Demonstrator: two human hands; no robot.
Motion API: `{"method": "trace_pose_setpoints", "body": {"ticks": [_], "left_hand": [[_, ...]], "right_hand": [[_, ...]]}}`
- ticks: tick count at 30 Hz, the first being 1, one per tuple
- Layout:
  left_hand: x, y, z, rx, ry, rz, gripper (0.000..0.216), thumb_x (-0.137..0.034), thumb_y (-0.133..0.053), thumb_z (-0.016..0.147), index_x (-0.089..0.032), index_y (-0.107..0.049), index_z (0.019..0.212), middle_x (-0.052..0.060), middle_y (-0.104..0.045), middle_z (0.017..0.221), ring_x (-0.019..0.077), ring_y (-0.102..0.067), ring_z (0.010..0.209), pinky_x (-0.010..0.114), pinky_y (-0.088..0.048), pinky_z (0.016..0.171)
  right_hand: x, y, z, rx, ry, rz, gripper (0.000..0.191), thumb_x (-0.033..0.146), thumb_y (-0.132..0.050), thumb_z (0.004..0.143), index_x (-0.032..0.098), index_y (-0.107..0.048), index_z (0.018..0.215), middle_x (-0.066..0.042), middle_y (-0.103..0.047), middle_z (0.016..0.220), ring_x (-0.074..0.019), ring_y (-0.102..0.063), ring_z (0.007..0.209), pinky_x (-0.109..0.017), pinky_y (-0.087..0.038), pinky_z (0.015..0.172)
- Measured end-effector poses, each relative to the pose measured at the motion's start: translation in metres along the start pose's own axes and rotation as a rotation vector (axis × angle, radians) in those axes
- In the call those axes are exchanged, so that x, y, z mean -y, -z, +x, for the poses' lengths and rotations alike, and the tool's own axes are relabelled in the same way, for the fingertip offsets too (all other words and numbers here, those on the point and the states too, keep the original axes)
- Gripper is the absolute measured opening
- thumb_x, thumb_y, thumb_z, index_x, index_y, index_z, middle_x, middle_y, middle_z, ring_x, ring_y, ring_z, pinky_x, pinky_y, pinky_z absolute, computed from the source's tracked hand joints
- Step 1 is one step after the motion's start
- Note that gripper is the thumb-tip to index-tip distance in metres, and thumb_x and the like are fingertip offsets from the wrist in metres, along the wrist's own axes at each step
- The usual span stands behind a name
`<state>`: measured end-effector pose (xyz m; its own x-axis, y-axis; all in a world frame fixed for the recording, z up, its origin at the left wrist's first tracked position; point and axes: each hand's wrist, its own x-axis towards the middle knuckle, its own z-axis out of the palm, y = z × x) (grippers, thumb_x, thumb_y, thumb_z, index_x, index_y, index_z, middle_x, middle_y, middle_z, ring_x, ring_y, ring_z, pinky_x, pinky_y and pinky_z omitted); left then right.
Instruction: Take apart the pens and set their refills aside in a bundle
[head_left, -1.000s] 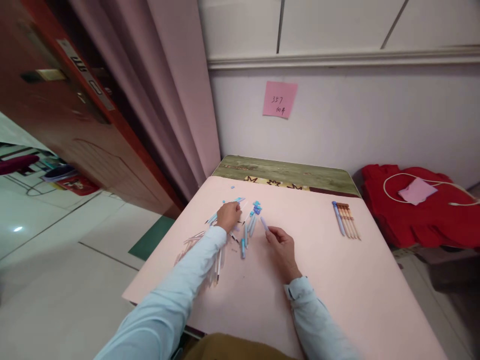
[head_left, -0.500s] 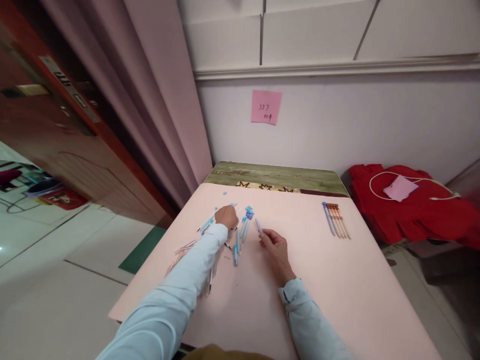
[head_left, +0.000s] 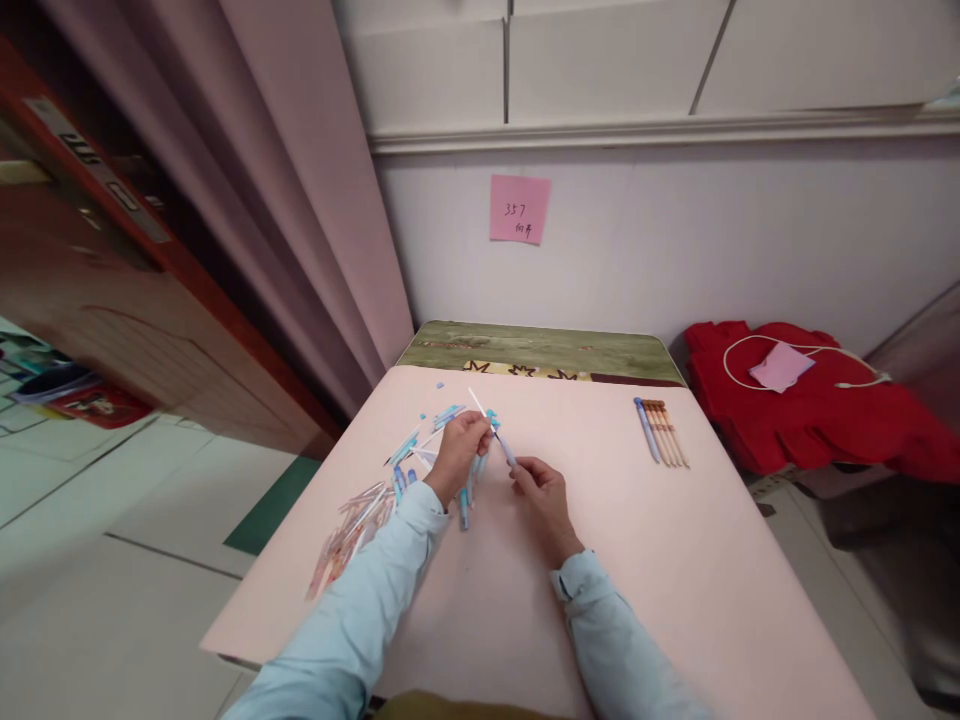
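My left hand (head_left: 463,450) pinches a thin white pen refill (head_left: 476,402) with a dark tip. That tip is at the upper end of a lavender pen barrel (head_left: 507,450), which my right hand (head_left: 541,495) grips between thumb and fingers. I cannot tell whether the tip is inside the barrel. Under and around my left hand lie loose blue pen parts (head_left: 405,446) and small blue caps (head_left: 491,415). Nearer to me on the left is a pile of clear and brownish pen parts (head_left: 349,535). A blue pen piece (head_left: 464,510) rests just below my left hand.
On the table's (head_left: 675,580) right side, a blue pen (head_left: 646,430) lies in a row with several brown-topped pens (head_left: 666,433). A red cloth (head_left: 787,400) with a white cable and pink paper is beyond the right edge. A pink note (head_left: 520,210) hangs on the wall.
My left hand has come up from the loose parts with a white refill and moved right to the barrel's end. My right hand still holds the barrel. The view has shifted slightly.
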<state>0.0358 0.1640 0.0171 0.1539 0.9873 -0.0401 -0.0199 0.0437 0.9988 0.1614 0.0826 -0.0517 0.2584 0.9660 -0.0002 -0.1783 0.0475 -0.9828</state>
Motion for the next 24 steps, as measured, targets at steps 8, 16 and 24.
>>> {"method": "trace_pose_setpoints", "body": {"ticks": [8,16,24], "left_hand": [[-0.004,0.003,0.005,-0.045,-0.014,-0.105,0.020,-0.031,-0.067,0.072,-0.017,-0.052,0.074,-0.005,-0.052,0.055,0.0057,-0.041,0.043,0.020,-0.030,0.043],[-0.001,-0.005,0.000,0.013,-0.022,-0.046,0.025,-0.038,-0.067,0.074,-0.018,-0.051,0.074,-0.005,-0.052,0.056,0.0071,-0.042,0.045,0.021,-0.031,0.045],[-0.004,-0.003,-0.011,0.093,-0.115,0.149,0.021,-0.036,-0.067,0.074,-0.019,-0.056,0.075,-0.005,-0.051,0.062,0.0089,-0.043,0.054,0.022,-0.034,0.052]], "right_hand": [[0.001,-0.001,0.001,0.003,-0.004,0.009,0.027,0.041,-0.069,0.075,0.017,-0.074,0.087,-0.001,-0.063,0.068,-0.0126,-0.052,0.057,-0.025,-0.044,0.054],[0.001,0.000,0.001,0.017,0.003,-0.001,0.027,0.041,-0.068,0.077,0.017,-0.074,0.088,-0.002,-0.065,0.070,-0.0133,-0.053,0.058,-0.026,-0.045,0.056],[0.006,-0.002,-0.002,0.048,0.059,0.037,0.027,0.040,-0.067,0.079,0.018,-0.072,0.095,-0.005,-0.071,0.086,-0.0192,-0.063,0.079,-0.032,-0.052,0.074]]}}
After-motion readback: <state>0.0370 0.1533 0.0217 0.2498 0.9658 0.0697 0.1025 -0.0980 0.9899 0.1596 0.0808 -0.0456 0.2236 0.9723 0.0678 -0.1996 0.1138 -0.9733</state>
